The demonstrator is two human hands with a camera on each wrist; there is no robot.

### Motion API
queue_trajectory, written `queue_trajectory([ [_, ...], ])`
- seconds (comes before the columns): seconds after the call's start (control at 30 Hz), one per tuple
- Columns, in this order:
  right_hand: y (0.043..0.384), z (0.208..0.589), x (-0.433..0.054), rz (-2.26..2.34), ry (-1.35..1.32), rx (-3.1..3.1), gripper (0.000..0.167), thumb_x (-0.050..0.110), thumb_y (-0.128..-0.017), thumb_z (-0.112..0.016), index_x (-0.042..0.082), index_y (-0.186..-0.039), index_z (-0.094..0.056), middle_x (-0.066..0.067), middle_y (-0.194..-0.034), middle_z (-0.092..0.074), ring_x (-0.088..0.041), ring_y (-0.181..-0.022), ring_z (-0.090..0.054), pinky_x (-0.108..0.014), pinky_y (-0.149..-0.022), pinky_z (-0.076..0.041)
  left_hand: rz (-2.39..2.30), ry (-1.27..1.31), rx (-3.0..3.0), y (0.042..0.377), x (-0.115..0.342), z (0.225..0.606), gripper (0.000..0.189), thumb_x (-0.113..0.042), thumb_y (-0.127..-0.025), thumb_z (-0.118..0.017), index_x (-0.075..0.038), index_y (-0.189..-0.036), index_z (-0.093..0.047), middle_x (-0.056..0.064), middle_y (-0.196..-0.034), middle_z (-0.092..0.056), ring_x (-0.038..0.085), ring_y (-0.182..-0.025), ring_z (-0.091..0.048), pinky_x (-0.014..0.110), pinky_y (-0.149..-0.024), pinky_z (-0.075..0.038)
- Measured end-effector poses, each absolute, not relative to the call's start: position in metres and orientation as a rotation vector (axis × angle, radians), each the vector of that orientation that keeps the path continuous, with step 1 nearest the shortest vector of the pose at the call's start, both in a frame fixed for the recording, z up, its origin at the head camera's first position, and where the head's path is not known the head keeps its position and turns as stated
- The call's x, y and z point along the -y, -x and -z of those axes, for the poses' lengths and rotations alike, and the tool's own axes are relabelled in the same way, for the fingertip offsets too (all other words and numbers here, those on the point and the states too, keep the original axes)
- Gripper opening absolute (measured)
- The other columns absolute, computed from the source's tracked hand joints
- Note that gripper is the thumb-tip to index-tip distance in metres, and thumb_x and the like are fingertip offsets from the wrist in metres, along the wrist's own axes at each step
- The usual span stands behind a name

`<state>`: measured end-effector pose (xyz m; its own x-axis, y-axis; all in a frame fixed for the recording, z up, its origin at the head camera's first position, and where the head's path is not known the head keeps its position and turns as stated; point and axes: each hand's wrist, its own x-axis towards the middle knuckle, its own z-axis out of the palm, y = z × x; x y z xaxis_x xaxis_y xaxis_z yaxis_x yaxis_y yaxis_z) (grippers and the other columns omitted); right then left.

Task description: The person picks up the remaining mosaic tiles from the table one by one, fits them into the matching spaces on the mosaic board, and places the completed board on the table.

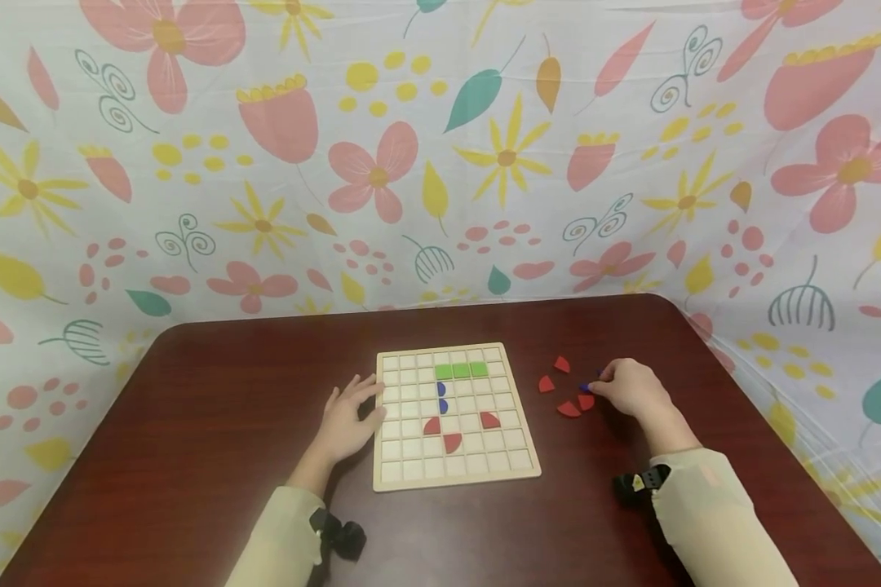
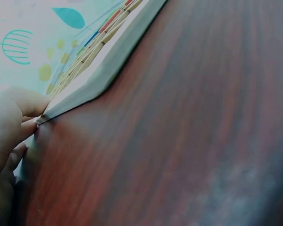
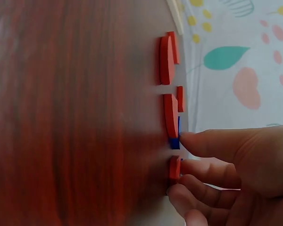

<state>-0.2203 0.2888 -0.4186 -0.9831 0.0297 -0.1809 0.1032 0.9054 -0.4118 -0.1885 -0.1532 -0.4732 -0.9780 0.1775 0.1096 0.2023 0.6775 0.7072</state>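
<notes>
On the table lies a square wooden grid board (image 1: 411,481) with green squares (image 1: 461,371), blue half-circles (image 1: 443,405) and red quarter-circles (image 1: 452,443) in its cells. My left hand (image 1: 348,420) touches the board's left edge, fingers relaxed; in the left wrist view the thumb (image 2: 30,102) meets the edge. Right of the board, my right hand (image 1: 631,390) reaches down to loose pieces. Its thumb tip is right at a blue piece (image 3: 174,142), the index fingertip beside another blue piece partly hidden, with a gap between them. A red piece (image 3: 174,170) lies by the other fingertips.
Several loose red quarter-circles (image 1: 568,409) lie between the board and my right hand. The dark wooden table (image 1: 250,367) has a rounded far edge. Behind it hangs a flower-patterned cloth (image 1: 440,147). Each wrist wears a small black camera (image 1: 341,536).
</notes>
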Motion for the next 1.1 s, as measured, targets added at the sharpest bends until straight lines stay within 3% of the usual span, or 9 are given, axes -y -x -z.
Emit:
queue_trajectory([
  [0.2,0.221,0.415,-0.29,0.583,-0.11,-2.854,0.03,0.034,-0.086,-0.064,0.005,-0.082,-0.06,-0.007,-0.076,-0.059,-0.02,-0.067,-0.052,-0.031,-0.053,-0.039,1.23,0.318,2.84,0.189,0.152,0.474,0.042,-0.022,-0.091,-0.06,-0.01,-0.131,-0.056,0.01,-0.146,-0.045,0.032,-0.143,-0.026,0.061,-0.114,-0.004],
  [0.63,0.227,0.412,-0.297,0.634,0.084,-2.948,0.024,0.024,-0.089,-0.06,0.002,-0.081,-0.065,0.001,-0.061,-0.054,-0.016,-0.061,-0.049,-0.027,-0.053,-0.038,1.309,0.307,2.83,0.188,0.154,0.467,0.042,-0.022,-0.091,-0.059,-0.01,-0.131,-0.056,0.009,-0.147,-0.043,0.031,-0.145,-0.022,0.058,-0.115,-0.001],
  [1.1,0.231,0.416,-0.284,0.553,-0.03,-2.886,0.037,0.041,-0.085,-0.065,0.009,-0.07,-0.056,0.003,-0.055,-0.048,-0.015,-0.055,-0.048,-0.028,-0.049,-0.036,1.333,0.312,2.826,0.188,0.157,0.471,0.041,-0.022,-0.091,-0.06,-0.011,-0.13,-0.057,0.007,-0.146,-0.044,0.03,-0.144,-0.024,0.058,-0.115,-0.001],
])
